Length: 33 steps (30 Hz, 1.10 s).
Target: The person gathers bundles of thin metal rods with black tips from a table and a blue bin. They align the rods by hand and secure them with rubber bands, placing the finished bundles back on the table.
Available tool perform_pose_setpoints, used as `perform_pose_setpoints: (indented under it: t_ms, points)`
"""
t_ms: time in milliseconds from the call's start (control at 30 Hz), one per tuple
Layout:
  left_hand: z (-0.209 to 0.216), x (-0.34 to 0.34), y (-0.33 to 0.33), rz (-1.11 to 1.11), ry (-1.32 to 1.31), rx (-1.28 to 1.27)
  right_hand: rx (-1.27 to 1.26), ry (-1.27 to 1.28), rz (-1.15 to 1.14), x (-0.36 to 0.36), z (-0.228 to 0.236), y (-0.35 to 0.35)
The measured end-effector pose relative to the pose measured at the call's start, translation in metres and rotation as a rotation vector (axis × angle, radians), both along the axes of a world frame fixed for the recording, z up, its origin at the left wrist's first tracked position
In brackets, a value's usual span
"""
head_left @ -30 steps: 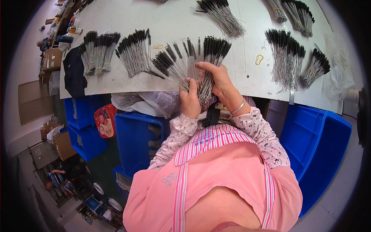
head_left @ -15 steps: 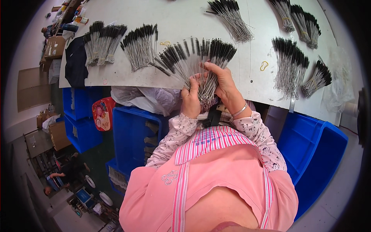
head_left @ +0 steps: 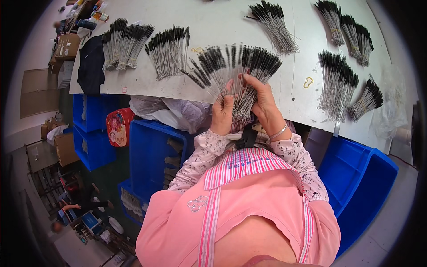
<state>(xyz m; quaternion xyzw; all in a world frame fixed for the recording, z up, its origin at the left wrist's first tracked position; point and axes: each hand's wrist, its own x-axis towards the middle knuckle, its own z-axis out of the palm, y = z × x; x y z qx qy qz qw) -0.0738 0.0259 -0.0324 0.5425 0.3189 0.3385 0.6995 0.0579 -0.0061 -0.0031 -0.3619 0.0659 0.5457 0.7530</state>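
Note:
Between my hands is a fanned bunch of thin wire brushes (head_left: 213, 60) with black bristle heads and looped wire ends. My left hand (head_left: 223, 115) is closed round the wire stems on the left side, low near the loops. My right hand (head_left: 263, 103) grips the right side of the bunch, its thumb and fingers among the stems. The bristle heads spread upward over the table edge, and some on the left lean outward. Stems partly hide the fingertips of both hands.
More brush bundles (head_left: 167, 55) lie on the white table (head_left: 213, 22), with others at its right (head_left: 336, 89). A yellow rubber band (head_left: 308, 82) lies to the right. Blue crates (head_left: 149, 155) stand below the table, beside a red floral container (head_left: 119, 127). Another person (head_left: 71, 209) is at lower left.
The fanned heads have spread wider to the right, with both hands still on the stems. The whole view has shifted slightly.

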Motion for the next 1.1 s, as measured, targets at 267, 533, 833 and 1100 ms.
perform_pose_setpoints:
  t_ms: [267, 533, 833, 1100]
  points:
    - [0.012, 0.002, 0.004, -0.056, -0.142, -0.049, 0.109, -0.043, 0.063, -0.001, 0.005, -0.003]
    - [-0.007, -0.007, 0.02, -0.188, 0.215, -0.117, 0.022, -0.235, 0.057, -0.006, -0.001, 0.0]
    - [0.022, 0.011, 0.01, -0.119, -0.022, -0.357, 0.0, 0.007, 0.029, 0.004, -0.016, 0.0]
    - [0.004, 0.001, 0.022, -0.301, 0.092, -0.313, -0.06, -0.042, -0.014, -0.001, -0.017, 0.002]
